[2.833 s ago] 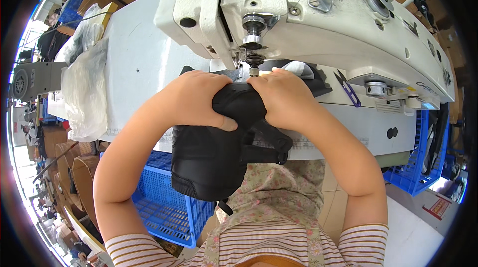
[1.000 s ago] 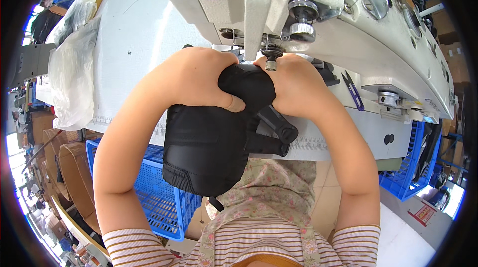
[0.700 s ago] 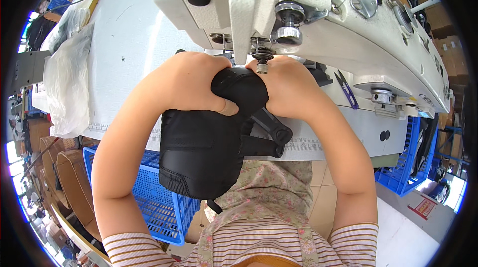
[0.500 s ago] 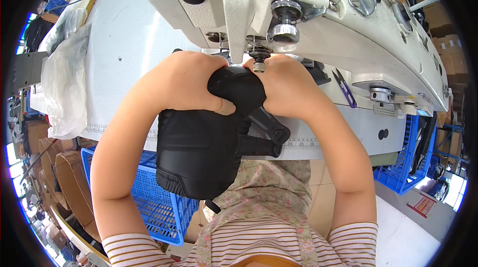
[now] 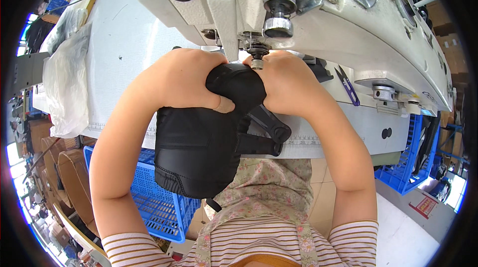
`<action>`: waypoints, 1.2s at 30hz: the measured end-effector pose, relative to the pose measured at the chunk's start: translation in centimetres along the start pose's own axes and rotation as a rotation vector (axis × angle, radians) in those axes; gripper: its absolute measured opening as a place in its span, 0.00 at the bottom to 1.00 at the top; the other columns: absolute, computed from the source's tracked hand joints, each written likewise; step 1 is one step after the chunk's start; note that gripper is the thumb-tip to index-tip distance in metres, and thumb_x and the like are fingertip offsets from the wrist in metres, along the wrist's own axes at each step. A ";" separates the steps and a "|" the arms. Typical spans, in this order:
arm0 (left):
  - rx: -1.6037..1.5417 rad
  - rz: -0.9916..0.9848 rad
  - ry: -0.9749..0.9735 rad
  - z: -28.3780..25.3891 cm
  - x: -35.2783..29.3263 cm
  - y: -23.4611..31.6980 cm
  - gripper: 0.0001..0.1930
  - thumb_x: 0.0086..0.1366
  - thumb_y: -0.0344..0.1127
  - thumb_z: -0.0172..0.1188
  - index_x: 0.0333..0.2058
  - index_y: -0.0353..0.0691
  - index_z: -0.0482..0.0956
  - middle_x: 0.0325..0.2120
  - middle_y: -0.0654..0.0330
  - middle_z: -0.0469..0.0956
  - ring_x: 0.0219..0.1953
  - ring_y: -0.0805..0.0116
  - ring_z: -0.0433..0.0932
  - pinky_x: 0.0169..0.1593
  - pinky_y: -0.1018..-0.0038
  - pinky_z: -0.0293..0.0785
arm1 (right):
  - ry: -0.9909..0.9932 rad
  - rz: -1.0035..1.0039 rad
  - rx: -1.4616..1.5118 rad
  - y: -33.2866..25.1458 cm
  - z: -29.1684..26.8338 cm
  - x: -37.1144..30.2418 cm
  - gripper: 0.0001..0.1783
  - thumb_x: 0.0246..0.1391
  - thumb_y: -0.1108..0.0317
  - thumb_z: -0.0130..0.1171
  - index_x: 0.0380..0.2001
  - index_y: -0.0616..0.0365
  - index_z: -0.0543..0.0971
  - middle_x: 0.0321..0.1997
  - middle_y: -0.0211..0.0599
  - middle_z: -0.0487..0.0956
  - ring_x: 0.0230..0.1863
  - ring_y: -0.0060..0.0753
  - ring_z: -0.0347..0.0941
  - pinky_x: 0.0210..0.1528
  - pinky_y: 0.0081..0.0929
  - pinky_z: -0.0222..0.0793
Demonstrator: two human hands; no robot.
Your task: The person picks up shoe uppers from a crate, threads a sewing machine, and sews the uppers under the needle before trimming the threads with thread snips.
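- Head view: across the near edge of the light-grey flat surface (image 5: 114,75), a black padded fabric piece (image 5: 199,152) is extended, its far end grasped by the left hand (image 5: 185,78) and right hand (image 5: 288,83).
- Purple-handled metal snips (image 5: 350,89) are laid farther right.
- Beyond, a white metal sewing machine (image 5: 338,38) is seen.

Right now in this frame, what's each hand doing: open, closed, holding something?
Left hand: closed on the black padded piece, thumb on top.
Right hand: against the same piece's right side; fingertips partly hidden, so its grip cannot be told.
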State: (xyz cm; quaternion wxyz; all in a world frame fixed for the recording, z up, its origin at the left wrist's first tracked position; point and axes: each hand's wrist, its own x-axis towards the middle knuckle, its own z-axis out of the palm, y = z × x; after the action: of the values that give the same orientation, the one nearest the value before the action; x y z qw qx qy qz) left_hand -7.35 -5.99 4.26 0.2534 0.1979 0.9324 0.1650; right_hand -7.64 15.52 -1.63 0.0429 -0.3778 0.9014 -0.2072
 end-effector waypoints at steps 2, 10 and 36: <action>-0.002 0.010 0.006 0.0 0.1 -0.1 0.36 0.38 0.52 0.71 0.44 0.34 0.79 0.32 0.48 0.79 0.38 0.50 0.78 0.44 0.64 0.73 | -0.001 -0.003 -0.004 0.1 -0.1 0.0 0.14 0.30 0.79 0.57 0.29 0.62 0.74 0.27 0.44 0.78 0.34 0.53 0.74 0.38 0.43 0.70; 0.019 0.029 0.028 0.2 0.1 -0.4 0.35 0.37 0.52 0.71 0.44 0.35 0.79 0.32 0.49 0.79 0.38 0.51 0.78 0.43 0.64 0.73 | -0.013 0.003 -0.016 -0.3 -0.4 0.1 0.15 0.31 0.79 0.58 0.29 0.62 0.73 0.28 0.44 0.78 0.35 0.52 0.75 0.39 0.43 0.70; -0.014 0.093 0.080 0.4 0.3 -0.8 0.30 0.39 0.57 0.69 0.34 0.36 0.81 0.26 0.48 0.80 0.33 0.49 0.80 0.40 0.62 0.74 | -0.050 0.036 -0.023 -0.4 -0.7 0.2 0.14 0.30 0.78 0.58 0.28 0.63 0.74 0.28 0.45 0.78 0.35 0.53 0.75 0.39 0.42 0.71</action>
State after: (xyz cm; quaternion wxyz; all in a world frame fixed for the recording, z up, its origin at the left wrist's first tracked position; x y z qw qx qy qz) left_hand -7.63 -6.44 3.52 0.2093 0.2324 0.9305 0.1906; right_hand -7.66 15.41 -0.86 0.0648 -0.3673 0.9090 -0.1862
